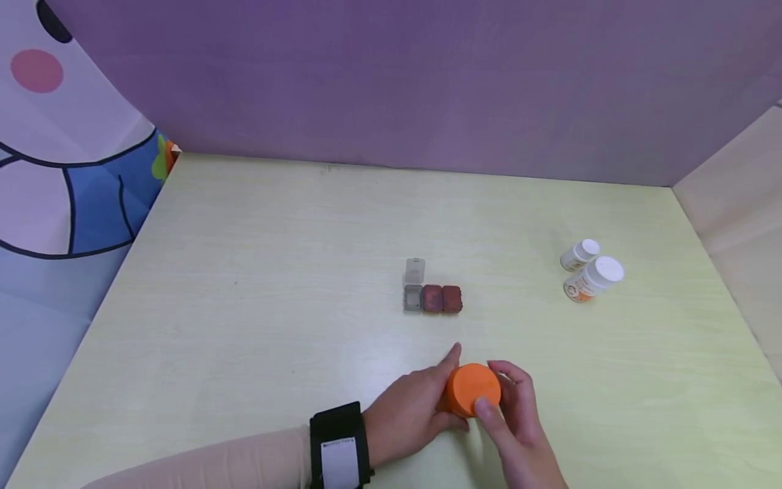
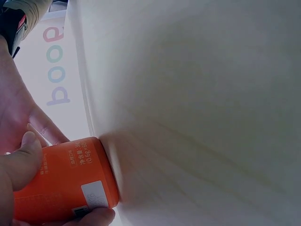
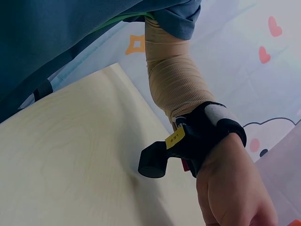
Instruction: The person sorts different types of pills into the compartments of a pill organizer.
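In the head view, the left forearm (image 1: 244,458) enters from the lower left of the frame and stretches rightward, with a black strap (image 1: 339,445) on its wrist. The left hand (image 1: 406,407) is holding an orange bottle (image 1: 473,388) at the lower centre, thumb and fingers around it. The right hand (image 1: 522,428) rises from the bottom edge; its fingers are curved at the bottle's right side, and its thumb rests on the top. Near the frame's centre lies a small box (image 1: 413,299) with 1 lid raised.
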A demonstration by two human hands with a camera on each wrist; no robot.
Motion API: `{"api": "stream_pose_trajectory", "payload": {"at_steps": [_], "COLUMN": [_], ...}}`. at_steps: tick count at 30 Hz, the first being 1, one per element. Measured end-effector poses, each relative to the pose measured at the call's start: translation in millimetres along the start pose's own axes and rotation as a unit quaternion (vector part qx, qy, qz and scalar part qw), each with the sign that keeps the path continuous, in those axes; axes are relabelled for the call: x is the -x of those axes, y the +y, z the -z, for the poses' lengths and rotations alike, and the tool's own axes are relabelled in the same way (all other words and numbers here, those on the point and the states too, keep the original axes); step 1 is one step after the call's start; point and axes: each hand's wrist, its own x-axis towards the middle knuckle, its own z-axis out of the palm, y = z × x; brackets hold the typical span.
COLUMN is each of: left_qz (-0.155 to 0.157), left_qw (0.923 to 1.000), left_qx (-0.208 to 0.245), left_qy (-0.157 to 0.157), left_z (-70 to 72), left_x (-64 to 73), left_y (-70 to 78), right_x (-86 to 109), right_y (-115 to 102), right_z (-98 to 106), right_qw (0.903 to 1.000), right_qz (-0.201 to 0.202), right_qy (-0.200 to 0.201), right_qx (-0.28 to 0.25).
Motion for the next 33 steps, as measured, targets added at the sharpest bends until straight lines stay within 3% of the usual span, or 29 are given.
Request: {"api": "stream_pose_trajectory", "payload": {"at_steps": [8, 17, 25, 28, 33], "left_qz": [-0.002, -0.006, -0.014, -0.017, -0.014], "left_qw": [1.0000, 1.0000, 0.9998, 0.9996, 0.9997], "left_qx": [-0.001, -0.003, -0.014, -0.021, -0.016], "left_qy": [-0.003, 0.004, 0.004, 0.008, 0.008], "left_z": [0.5, -0.1, 0.3, 0.3, 0.6], "left_x": [0.8, 0.1, 0.3, 0.1, 0.1], "left_y": [-0.3, 0.0, -0.5, 0.1, 0.5], "right_x": [-2.2, -2.3, -4.0, -2.9, -2.3], "right_y": [-4.6, 0.4, -1.2, -0.2, 0.4], "right_z": [5.0, 2.2, 7.5, 6.1, 3.1], "right_qw": [0.9980, 0.9999, 0.9979, 0.9991, 0.9998], "right_qz": [-0.035, -0.012, -0.010, 0.004, -0.011], "right_qy": [-0.033, -0.006, -0.045, -0.032, -0.009], "right_qx": [-0.042, -0.009, -0.046, -0.029, -0.013]}}
